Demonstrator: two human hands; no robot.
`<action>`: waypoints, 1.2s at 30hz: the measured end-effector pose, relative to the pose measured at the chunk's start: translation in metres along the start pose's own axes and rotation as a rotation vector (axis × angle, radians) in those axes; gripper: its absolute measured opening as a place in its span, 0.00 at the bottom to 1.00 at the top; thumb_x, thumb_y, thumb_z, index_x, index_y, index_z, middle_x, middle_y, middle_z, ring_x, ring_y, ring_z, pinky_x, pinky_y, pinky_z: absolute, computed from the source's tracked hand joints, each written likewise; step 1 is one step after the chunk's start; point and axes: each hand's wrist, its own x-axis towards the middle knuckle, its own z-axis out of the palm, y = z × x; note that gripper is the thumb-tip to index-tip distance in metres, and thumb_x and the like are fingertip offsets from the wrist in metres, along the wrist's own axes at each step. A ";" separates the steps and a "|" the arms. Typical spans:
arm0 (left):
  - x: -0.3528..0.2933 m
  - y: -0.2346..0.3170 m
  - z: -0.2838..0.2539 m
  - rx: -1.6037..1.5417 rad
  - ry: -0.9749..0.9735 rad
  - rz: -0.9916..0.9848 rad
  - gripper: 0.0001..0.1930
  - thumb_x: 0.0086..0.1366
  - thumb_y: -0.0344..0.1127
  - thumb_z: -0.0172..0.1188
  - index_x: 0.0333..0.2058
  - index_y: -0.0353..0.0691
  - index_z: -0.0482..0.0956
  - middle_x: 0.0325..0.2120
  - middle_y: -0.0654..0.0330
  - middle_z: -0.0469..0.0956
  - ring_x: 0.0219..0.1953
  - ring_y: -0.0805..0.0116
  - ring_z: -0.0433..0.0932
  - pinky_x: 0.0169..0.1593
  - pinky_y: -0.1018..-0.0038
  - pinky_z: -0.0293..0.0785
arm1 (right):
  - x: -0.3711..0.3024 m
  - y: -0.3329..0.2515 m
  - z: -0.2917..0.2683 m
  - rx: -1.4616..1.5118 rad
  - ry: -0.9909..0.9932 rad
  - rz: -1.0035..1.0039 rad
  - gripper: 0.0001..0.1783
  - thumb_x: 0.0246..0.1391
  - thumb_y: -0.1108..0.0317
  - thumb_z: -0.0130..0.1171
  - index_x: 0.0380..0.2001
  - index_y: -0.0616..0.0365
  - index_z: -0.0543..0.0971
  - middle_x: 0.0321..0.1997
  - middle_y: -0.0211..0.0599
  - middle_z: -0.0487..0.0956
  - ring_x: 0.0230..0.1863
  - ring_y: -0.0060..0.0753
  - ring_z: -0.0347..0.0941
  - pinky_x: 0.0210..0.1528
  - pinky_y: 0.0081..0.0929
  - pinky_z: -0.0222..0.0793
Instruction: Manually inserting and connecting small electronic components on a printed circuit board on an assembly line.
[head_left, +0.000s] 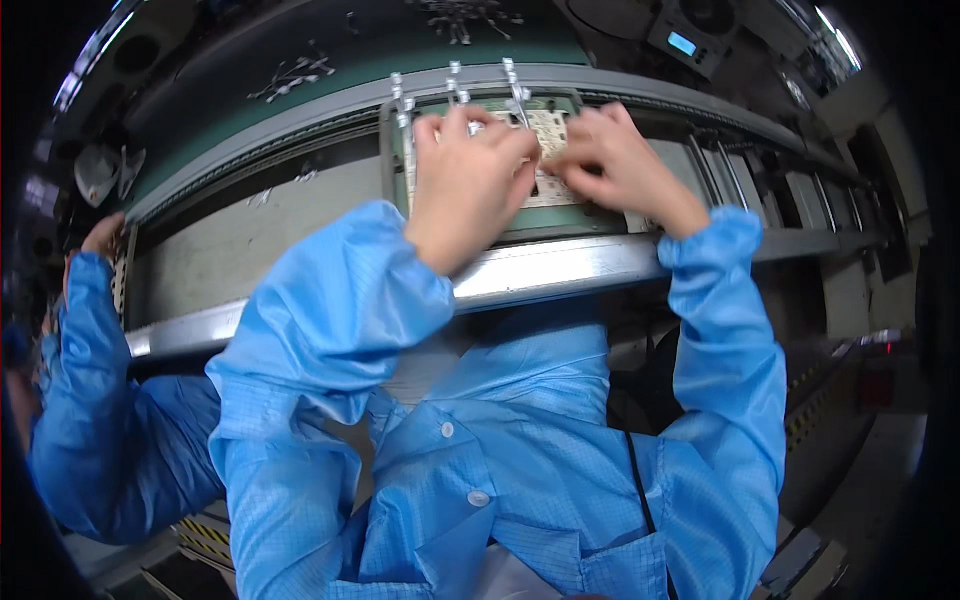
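Note:
A pale circuit board (552, 128) with small dark parts lies in a green carrier (560, 217) on the conveyor, and both my hands are over it. My left hand (472, 178) covers its left half with fingers curled and the thumb drawn in. From the right, my right hand (610, 160) meets it at the board's middle, its fingertips pinched together and smeared by motion. Whatever the fingertips hold is too small or hidden. Short leads with white ends, one of them a white-ended lead (516, 92), lie across the carrier's far edge.
A metal rail (545, 268) runs along the conveyor's near side. More loose leads (293, 76) are scattered on the green surface (215, 135) beyond. At the far left, another person's hand (103, 236) rests by the conveyor's end. A device with a lit blue screen (682, 43) stands at the back right.

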 end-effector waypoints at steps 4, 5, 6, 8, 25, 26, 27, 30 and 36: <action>-0.004 0.022 0.010 0.065 -0.202 -0.017 0.04 0.56 0.34 0.65 0.31 0.45 0.83 0.36 0.63 0.78 0.48 0.57 0.72 0.52 0.55 0.60 | 0.049 0.054 0.005 0.188 0.463 0.229 0.11 0.55 0.65 0.58 0.36 0.58 0.85 0.30 0.40 0.83 0.29 0.42 0.79 0.36 0.35 0.74; -0.002 0.025 0.013 0.067 -0.238 -0.029 0.04 0.55 0.33 0.64 0.30 0.44 0.83 0.37 0.62 0.77 0.48 0.57 0.71 0.52 0.55 0.60 | 0.053 0.071 0.003 0.138 0.495 0.248 0.06 0.56 0.70 0.59 0.34 0.61 0.82 0.34 0.46 0.85 0.36 0.41 0.82 0.42 0.32 0.75; 0.001 0.026 0.014 0.059 -0.260 -0.005 0.04 0.55 0.33 0.64 0.30 0.44 0.83 0.37 0.62 0.77 0.48 0.57 0.71 0.52 0.55 0.60 | 0.055 0.074 0.006 0.155 0.597 0.294 0.08 0.50 0.70 0.58 0.29 0.61 0.83 0.29 0.49 0.82 0.35 0.49 0.81 0.39 0.35 0.75; 0.004 0.027 0.010 0.080 -0.283 -0.024 0.04 0.54 0.33 0.64 0.30 0.43 0.82 0.37 0.62 0.77 0.48 0.57 0.71 0.52 0.56 0.60 | 0.044 0.090 0.012 -0.071 0.480 0.233 0.09 0.52 0.69 0.57 0.31 0.61 0.84 0.30 0.50 0.83 0.34 0.50 0.81 0.37 0.37 0.76; 0.009 0.044 0.012 0.366 -0.292 0.225 0.04 0.51 0.31 0.60 0.26 0.39 0.80 0.34 0.61 0.74 0.47 0.60 0.72 0.51 0.56 0.62 | 0.025 0.069 -0.002 -0.010 0.583 0.245 0.10 0.53 0.63 0.58 0.30 0.56 0.84 0.28 0.42 0.83 0.36 0.46 0.81 0.44 0.43 0.69; 0.013 0.047 0.014 0.383 -0.339 0.225 0.04 0.51 0.31 0.59 0.26 0.38 0.80 0.34 0.60 0.74 0.46 0.60 0.72 0.51 0.56 0.63 | 0.023 0.079 0.003 -0.016 0.584 0.245 0.10 0.53 0.63 0.58 0.30 0.56 0.84 0.28 0.42 0.83 0.36 0.46 0.81 0.44 0.43 0.69; 0.016 0.049 0.017 0.377 -0.340 0.199 0.05 0.51 0.30 0.59 0.25 0.38 0.82 0.34 0.60 0.74 0.46 0.61 0.72 0.51 0.57 0.63 | 0.021 0.091 0.010 -0.055 0.534 0.346 0.10 0.53 0.63 0.58 0.30 0.56 0.84 0.28 0.42 0.83 0.36 0.46 0.81 0.44 0.42 0.69; 0.016 0.055 0.014 0.465 -0.360 0.130 0.05 0.51 0.31 0.59 0.26 0.38 0.82 0.34 0.60 0.75 0.46 0.61 0.72 0.52 0.57 0.63 | 0.028 0.085 0.005 -0.038 0.499 0.436 0.11 0.53 0.63 0.58 0.32 0.55 0.85 0.28 0.42 0.83 0.35 0.46 0.81 0.45 0.43 0.69; 0.002 0.059 0.003 0.331 -0.472 0.095 0.12 0.56 0.39 0.63 0.31 0.34 0.84 0.39 0.58 0.74 0.50 0.58 0.70 0.53 0.56 0.63 | 0.025 0.097 0.008 -0.073 0.425 0.509 0.13 0.57 0.61 0.56 0.37 0.53 0.86 0.26 0.37 0.83 0.28 0.39 0.80 0.40 0.33 0.75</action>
